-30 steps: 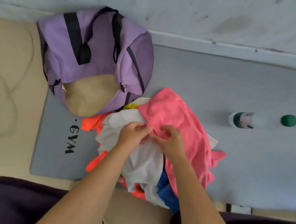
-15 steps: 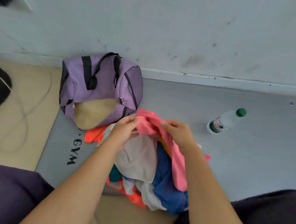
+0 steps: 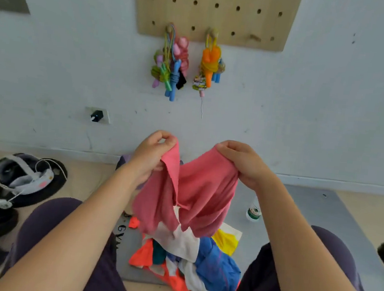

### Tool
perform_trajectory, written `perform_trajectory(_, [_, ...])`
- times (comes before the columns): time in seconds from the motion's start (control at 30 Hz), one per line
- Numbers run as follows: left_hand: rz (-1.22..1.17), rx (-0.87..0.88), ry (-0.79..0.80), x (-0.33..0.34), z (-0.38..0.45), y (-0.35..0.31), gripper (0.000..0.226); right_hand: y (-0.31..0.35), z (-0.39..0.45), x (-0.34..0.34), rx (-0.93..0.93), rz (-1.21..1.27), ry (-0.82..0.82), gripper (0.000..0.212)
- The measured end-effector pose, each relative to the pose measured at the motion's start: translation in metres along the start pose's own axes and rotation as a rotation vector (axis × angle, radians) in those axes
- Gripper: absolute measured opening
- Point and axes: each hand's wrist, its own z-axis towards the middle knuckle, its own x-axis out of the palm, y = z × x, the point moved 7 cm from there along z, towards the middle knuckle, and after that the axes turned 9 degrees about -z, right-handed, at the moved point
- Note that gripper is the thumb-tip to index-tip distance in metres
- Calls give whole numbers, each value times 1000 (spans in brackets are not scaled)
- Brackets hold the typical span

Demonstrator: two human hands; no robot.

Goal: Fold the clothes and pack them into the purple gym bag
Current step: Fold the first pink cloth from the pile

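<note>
Pink garment (image 3: 193, 190) held aloft at mid-frame, pinched by its upper edge at two points. Left hand (image 3: 153, 153) gripping the left corner, thumb and fingers curled around a fold of cloth; right hand (image 3: 243, 162) gripping the right corner, fingers closed over the hem. Hands level with one another and apart, cloth sagging in a shallow dip between them. Judged purpose of this hold: letting the garment hang free under its own weight so that it opens out and shows its shape before a first fold (type of garment not determinable, still bunched and twisted in its lower half).

Lower edge of the garment hanging directly below both hands, trailing down to the pile of clothes (image 3: 186, 258) at lower centre; contact with the white piece on top of the pile probable, not certain. Pile resting on a grey mat (image 3: 308, 219), between the knees, unfolded.

Purple gym bag (image 3: 123, 159) almost wholly hidden: only a sliver of purple visible at mid-frame, behind the left wrist and against the foot of the wall. Opening not visible. No folded items seen anywhere; task judged to be at its beginning.

Water bottle (image 3: 253, 211) lying on the mat just right of the hanging cloth, below the right wrist.
</note>
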Motion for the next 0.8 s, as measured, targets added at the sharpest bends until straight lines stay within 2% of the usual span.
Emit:
perform_trajectory(0.13, [271, 60, 95, 8, -6, -32, 6, 31, 0, 1, -127, -96, 83, 14])
perform_trajectory(0.23, [387, 33, 339, 26, 4, -25, 43, 33, 15, 14, -153, -75, 176, 13])
perform_trajectory(0.3, [337, -58, 470, 39, 6, -5, 55, 23, 22, 26, -143, -46, 254, 13])
perform_trajectory(0.37, [242, -98, 453, 40, 14, 8, 43, 12, 31, 30, -118, -63, 284, 13])
perform_trajectory(0.43, [293, -63, 403, 35, 26, 12, 23, 2, 40, 24, -98, -80, 257, 13])
perform_trajectory(0.53, [422, 18, 355, 24, 48, 15, 25, -14, 55, 12, -50, -137, 238, 8])
perform_trajectory(0.63, [340, 126, 224, 14, 69, 10, 9, -34, 69, 7, 6, -245, 311, 14])
perform_trajectory(0.67, [290, 145, 175, 10, 76, 9, 10, -40, 72, 4, 20, -272, 327, 17])
perform_trajectory(0.73, [246, 146, 113, 2, 90, 14, 15, -53, 77, -6, 42, -289, 309, 19])
perform_trajectory(0.8, [307, 108, 117, -1, 97, 31, 15, -66, 78, -15, 53, -254, 254, 17])
